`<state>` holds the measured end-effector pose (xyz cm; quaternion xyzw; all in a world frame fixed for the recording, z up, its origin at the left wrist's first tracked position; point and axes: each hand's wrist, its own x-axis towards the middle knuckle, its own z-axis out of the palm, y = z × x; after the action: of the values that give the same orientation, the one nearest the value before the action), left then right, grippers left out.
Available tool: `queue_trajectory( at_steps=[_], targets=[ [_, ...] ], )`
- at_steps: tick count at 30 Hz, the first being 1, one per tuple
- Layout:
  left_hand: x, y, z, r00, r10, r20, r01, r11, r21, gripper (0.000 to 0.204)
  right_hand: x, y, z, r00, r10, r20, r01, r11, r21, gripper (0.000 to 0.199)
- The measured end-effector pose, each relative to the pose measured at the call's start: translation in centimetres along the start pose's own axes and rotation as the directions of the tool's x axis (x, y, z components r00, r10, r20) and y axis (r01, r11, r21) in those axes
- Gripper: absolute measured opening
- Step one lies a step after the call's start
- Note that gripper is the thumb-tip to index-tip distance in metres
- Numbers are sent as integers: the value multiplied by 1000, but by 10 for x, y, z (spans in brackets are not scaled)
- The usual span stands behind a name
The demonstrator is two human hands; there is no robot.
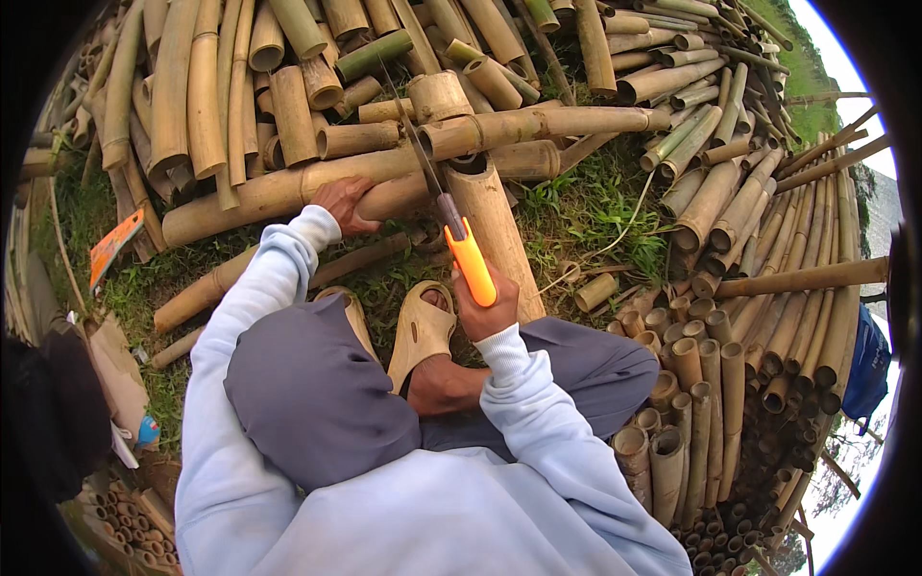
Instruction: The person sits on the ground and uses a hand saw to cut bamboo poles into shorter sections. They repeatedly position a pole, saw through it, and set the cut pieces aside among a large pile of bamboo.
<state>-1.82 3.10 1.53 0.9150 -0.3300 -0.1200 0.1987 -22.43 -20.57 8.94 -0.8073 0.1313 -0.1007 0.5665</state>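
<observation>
My right hand (483, 300) is wrapped round the orange handle of a hand saw (468, 257), its long blade pointing forward and slightly left. The blade stands against a bamboo pole (396, 197) that lies crosswise before me. Gripping that pole left of the blade is my left hand (344, 204), its fingers bent over the bamboo. Just behind, a longer bamboo pole (274, 195) runs roughly parallel. A thick bamboo length (497, 235) with an open end extends from the blade toward my right knee. Another pole (557, 122) lies to the blade's right.
Cut bamboo tubes (298, 110) are heaped in front, with further piles (711, 221) along the right. Bundled tubes (687, 384) stand by my right knee. An orange flat object (117, 245) lies on the left. My sandalled foot (423, 331) rests on grass close to the saw.
</observation>
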Motion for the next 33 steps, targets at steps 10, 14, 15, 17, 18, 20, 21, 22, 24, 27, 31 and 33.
queue_trajectory(
  at_steps=[10,14,15,17,18,20,21,22,24,27,31,33],
  targets=[
    [-18,6,-44,982,-189,-31,189,982,5,71,-77,-11,-77,914,-188,-360,93,960,-266,29],
    [-29,13,-67,984,-178,-11,177,984,-35,72,-29,8,-83,862,-126,-490,15,975,-224,14],
    [-32,14,-72,988,-157,-9,157,986,-53,71,-18,24,-80,857,-38,-514,-71,979,-191,15],
    [-40,25,-94,990,-138,-39,136,989,-58,72,4,43,-69,821,-5,-570,-121,975,-184,22],
    [-41,27,-103,991,-100,-92,95,994,-60,72,12,58,-69,822,-4,-570,-150,963,-223,24],
    [-35,56,-128,991,-91,-96,80,990,-118,74,15,63,-72,856,75,-512,-243,932,-269,34],
    [-33,64,-140,990,-93,-109,79,988,-130,73,13,60,-73,896,201,-397,-328,901,-283,41],
    [-27,74,-151,989,-80,-122,63,988,-141,73,6,62,-69,917,86,-390,-237,904,-356,47],
    [-6,104,-168,979,36,-199,-77,975,-207,69,-6,40,-57,907,-168,-387,-45,873,-486,69],
    [15,170,-196,984,76,-159,-121,949,-291,67,-15,-9,-19,983,-29,-179,4,990,-139,85],
    [58,286,-190,859,465,-214,-494,863,-105,71,-4,-58,15,990,137,27,-139,964,225,120],
    [50,368,-182,822,545,-166,-559,828,-45,74,-2,-85,11,991,128,-25,-113,939,324,111]
  ],
)
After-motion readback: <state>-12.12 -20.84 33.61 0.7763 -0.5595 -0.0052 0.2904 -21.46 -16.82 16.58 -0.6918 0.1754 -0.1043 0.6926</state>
